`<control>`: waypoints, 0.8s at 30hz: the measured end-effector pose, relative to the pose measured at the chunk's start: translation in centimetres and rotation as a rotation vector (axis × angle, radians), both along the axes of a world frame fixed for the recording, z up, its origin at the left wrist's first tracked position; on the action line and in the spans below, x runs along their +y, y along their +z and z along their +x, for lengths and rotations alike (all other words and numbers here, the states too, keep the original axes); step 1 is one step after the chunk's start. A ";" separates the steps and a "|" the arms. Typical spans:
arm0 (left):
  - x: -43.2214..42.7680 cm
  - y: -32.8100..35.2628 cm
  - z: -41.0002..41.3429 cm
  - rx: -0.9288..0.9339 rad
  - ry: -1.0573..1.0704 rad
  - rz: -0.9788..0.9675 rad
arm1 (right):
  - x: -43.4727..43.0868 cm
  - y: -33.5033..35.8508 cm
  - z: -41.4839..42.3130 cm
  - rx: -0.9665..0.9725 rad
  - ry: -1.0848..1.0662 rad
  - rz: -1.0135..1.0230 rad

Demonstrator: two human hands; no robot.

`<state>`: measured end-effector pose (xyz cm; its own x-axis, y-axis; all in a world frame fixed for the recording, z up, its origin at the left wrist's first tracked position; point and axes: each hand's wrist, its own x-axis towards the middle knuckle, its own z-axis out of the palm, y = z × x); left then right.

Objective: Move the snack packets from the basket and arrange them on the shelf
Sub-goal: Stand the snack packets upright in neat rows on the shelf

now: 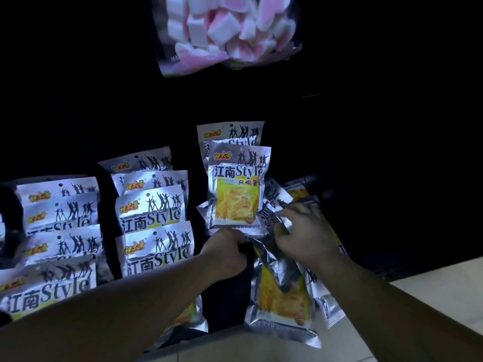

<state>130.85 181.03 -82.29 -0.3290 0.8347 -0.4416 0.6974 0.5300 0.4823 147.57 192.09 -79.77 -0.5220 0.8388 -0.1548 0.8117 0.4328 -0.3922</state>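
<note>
Dark shelving fills my view, with silver snack packets (pixel 154 220) standing in rows at left. My left hand (pixel 227 250) is closed around the bottom edge of an upright packet (pixel 236 189). My right hand (pixel 304 231) presses partly curled fingers onto loose packets (pixel 283 293) heaped just beside it; whether it grips one, I cannot tell.
</note>
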 end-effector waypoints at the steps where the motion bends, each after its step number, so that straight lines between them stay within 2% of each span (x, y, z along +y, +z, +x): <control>1: -0.1 -0.2 0.0 -0.021 -0.017 -0.001 | -0.4 0.3 -0.3 -0.018 0.015 -0.013; 6: -0.6 -0.9 -0.4 -0.081 -0.082 0.103 | -1.1 0.0 -1.6 0.032 0.091 -0.089; 10: -0.4 -2.4 -1.0 0.034 -0.015 0.003 | -0.9 -0.3 -2.5 0.030 0.124 -0.186; 15: 0.7 -2.8 -1.0 0.002 -0.009 -0.063 | -0.9 -1.7 -3.4 -0.016 0.155 -0.222; 19: 0.3 -2.6 -0.7 0.036 -0.059 -0.110 | -0.3 -2.0 -4.4 -0.047 0.118 -0.266; 24: -1.6 -1.0 0.2 0.104 -0.207 -0.052 | 0.2 -1.5 -5.4 -0.081 0.078 -0.348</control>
<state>131.08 179.46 -83.31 -0.1991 0.8660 -0.4586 0.8382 0.3930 0.3782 142.21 192.26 -81.27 -0.5567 0.6869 -0.4671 0.8159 0.3467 -0.4627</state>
